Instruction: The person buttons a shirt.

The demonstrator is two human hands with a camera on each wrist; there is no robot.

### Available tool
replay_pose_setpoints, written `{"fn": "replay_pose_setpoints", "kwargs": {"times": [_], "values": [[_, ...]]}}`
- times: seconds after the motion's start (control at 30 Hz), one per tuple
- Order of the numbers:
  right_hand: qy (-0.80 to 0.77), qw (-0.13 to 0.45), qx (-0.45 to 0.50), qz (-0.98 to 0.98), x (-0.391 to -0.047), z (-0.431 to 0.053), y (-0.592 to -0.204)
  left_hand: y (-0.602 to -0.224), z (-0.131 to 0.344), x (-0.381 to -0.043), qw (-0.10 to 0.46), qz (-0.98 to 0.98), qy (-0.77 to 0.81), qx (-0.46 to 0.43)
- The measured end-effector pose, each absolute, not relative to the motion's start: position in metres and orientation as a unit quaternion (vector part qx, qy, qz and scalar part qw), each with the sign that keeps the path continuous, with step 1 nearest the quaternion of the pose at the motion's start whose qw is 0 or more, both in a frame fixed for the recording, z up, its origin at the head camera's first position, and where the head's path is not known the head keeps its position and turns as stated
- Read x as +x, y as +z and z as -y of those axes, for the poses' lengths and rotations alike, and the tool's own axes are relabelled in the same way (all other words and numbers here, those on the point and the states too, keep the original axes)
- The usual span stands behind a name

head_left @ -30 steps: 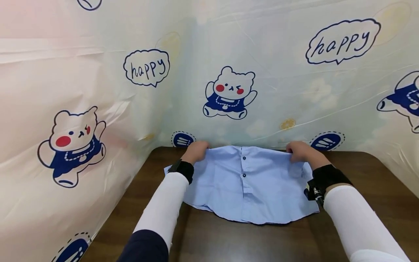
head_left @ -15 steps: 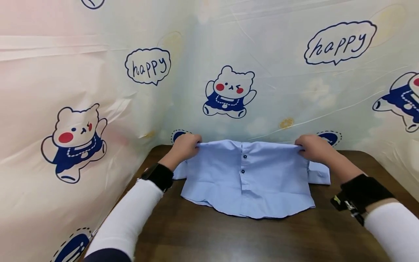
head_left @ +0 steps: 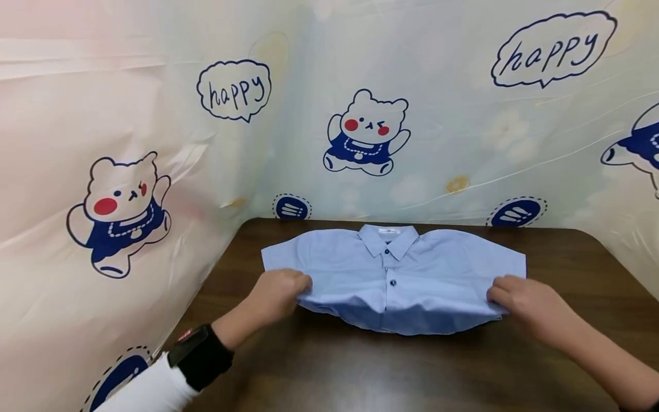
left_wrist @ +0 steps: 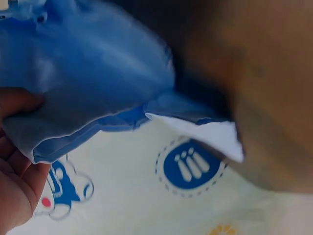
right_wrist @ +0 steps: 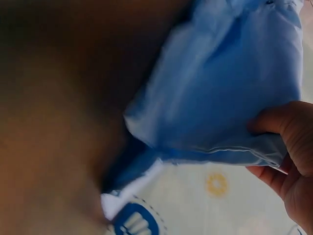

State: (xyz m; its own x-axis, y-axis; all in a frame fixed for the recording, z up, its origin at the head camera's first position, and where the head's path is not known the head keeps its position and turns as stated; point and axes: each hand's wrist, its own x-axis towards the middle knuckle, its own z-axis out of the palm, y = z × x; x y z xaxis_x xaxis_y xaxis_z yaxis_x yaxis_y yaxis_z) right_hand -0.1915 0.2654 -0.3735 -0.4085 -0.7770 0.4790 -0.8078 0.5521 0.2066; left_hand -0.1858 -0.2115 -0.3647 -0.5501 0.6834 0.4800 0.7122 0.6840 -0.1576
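A light blue short-sleeved shirt (head_left: 432, 263) lies front up on the table, its collar (head_left: 388, 239) toward the far edge and dark buttons down the middle. My left hand (head_left: 278, 289) pinches the shirt at its left side, below the sleeve. On the other side, my right hand (head_left: 525, 303) pinches the matching spot. Between the hands the near part of the cloth bulges and hangs in shadow. In the left wrist view, the thumb lies over the stitched edge of the shirt (left_wrist: 88, 63) with fingers beneath. The right wrist view shows a similar grip on the shirt (right_wrist: 225, 93).
The brown wooden table (head_left: 360, 372) extends in front of the shirt and to both sides. A pale curtain (head_left: 443, 114) printed with bears and "happy" bubbles hangs right behind the table and along its left side.
Both hands have come from the far edge toward the near side, drawing the held cloth with them. The collar, shoulders and sleeves now show beyond the hands, where a straight fold showed before.
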Motion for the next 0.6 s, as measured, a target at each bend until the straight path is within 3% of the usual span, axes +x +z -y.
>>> {"fn": "replay_pose_setpoints", "kwargs": {"times": [0.17,0.43,0.6], "values": [[0.022,0.229,0.472,0.851,-0.17,-0.264,-0.4,-0.386,0.209,-0.165,0.246,0.877,0.001,-0.414],[0.039,0.149,0.465,0.872,-0.152,-0.265,-0.433,-0.404,0.214,-0.142,0.093,0.907,0.068,-0.406],[0.061,0.126,0.461,0.877,-0.146,-0.267,-0.44,-0.408,0.217,-0.132,0.044,0.918,0.058,-0.389]]}}
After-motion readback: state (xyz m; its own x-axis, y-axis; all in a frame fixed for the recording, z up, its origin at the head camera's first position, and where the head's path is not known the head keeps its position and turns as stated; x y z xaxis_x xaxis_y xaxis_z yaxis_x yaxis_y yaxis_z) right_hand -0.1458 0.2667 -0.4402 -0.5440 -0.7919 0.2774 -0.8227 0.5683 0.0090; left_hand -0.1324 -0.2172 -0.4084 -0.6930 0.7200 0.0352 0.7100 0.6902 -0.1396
